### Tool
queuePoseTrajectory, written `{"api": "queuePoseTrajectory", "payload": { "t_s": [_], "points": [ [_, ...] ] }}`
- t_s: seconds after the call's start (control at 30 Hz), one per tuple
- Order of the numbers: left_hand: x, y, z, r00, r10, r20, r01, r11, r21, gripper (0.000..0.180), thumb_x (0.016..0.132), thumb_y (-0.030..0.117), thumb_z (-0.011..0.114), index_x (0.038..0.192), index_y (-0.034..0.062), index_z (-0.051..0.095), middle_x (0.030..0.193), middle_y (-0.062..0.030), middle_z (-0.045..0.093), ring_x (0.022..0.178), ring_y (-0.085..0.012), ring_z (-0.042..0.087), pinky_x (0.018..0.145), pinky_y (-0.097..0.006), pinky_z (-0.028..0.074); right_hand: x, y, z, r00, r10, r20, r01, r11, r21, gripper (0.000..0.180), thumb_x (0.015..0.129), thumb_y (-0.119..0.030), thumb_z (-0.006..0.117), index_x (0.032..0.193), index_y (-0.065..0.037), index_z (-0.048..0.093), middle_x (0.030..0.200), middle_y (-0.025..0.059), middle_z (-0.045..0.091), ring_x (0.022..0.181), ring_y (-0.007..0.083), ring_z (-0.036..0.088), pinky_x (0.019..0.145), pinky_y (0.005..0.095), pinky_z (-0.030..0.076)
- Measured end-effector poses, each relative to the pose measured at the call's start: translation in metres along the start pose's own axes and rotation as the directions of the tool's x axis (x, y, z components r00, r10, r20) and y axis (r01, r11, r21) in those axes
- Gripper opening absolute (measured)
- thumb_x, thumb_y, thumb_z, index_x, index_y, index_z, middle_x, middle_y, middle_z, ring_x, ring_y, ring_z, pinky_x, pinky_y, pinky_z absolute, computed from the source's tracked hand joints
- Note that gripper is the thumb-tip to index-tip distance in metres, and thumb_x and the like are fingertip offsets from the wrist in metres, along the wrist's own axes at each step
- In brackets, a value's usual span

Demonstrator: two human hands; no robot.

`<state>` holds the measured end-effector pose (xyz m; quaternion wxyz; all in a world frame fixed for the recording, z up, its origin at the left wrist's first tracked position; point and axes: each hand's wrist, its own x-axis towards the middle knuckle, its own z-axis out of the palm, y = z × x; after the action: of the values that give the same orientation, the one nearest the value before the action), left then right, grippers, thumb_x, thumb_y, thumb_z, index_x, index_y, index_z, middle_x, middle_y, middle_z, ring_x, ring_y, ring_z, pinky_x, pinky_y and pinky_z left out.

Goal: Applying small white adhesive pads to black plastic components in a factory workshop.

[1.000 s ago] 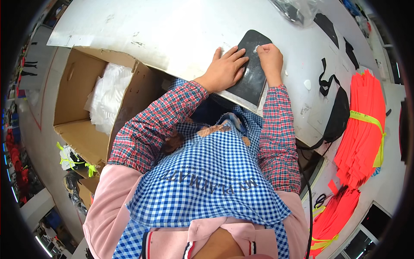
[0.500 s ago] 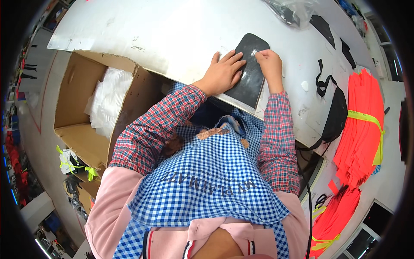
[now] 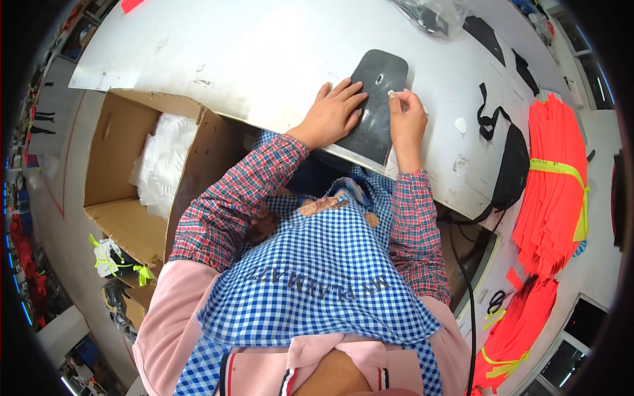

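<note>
Cardboard box point(image 3: 122, 142) (translucent plastic point(image 3: 165, 162) inside)

On my feed I have a white table point(image 3: 231, 53), its top marked with dark smudges. A flat black panel point(image 3: 374, 109) lies at its near edge, rounded end pointing away. Right of that I see a white scrap point(image 3: 460, 125), then a black strapped pouch point(image 3: 512, 162) by the near right corner. A black fabric piece point(image 3: 485, 39) and a clear plastic bag point(image 3: 449, 18) lie farther from the near edge.
</note>
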<state>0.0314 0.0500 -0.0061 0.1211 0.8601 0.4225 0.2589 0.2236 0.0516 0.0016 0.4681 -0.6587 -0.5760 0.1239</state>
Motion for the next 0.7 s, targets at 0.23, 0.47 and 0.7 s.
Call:
{"api": "queuePoseTrajectory", "payload": {
  "t_s": [0.23, 0.47, 0.7],
  "points": [
    [-0.003, 0.001, -0.001, 0.996, -0.034, -0.078, 0.027, 0.996, -0.081, 0.04, 0.097, 0.02, 0.053, 0.134, 0.0071, 0.055, 0.147, -0.0147, 0.047, 0.14, -0.0361, 0.037, 0.114, -0.054, 0.028, -0.007, -0.009, -0.01, 0.926, 0.182, 0.33, -0.26, 0.942, 0.213, 0.022, 0.09, -0.024, 0.071, 0.095, -0.003, 0.068, 0.093, 0.0082, 0.07, 0.082, 0.0134, 0.063, 0.076, 0.029, 0.051],
    [-0.011, 0.012, -0.02, 0.904, -0.173, -0.392, 0.066, 0.96, -0.272, 0.031, 0.092, 0.009, 0.06, 0.122, 0.0028, 0.06, 0.126, -0.0204, 0.056, 0.118, -0.0376, 0.052, 0.101, -0.044, 0.044, -0.008, 0.009, -0.027, 0.989, 0.14, -0.046, -0.112, 0.919, 0.378, 0.019, 0.094, -0.018, 0.068, 0.096, 0.001, 0.068, 0.094, 0.0044, 0.069, 0.089, 0.0116, 0.061, 0.083, 0.0263, 0.048],
    [-0.017, 0.033, -0.041, 0.995, -0.032, 0.089, 0.053, 0.97, -0.239, 0.036, 0.083, 0.013, 0.072, 0.116, 0.0009, 0.064, 0.107, -0.017, 0.061, 0.1, -0.0336, 0.06, 0.088, -0.039, 0.052, -0.018, -0.016, -0.076, 0.843, 0.524, 0.122, -0.339, 0.341, 0.877, 0.019, 0.098, -0.019, 0.062, 0.107, -0.002, 0.063, 0.104, 0.0056, 0.067, 0.09, 0.0129, 0.062, 0.084, 0.0285, 0.051]
  ]
}}
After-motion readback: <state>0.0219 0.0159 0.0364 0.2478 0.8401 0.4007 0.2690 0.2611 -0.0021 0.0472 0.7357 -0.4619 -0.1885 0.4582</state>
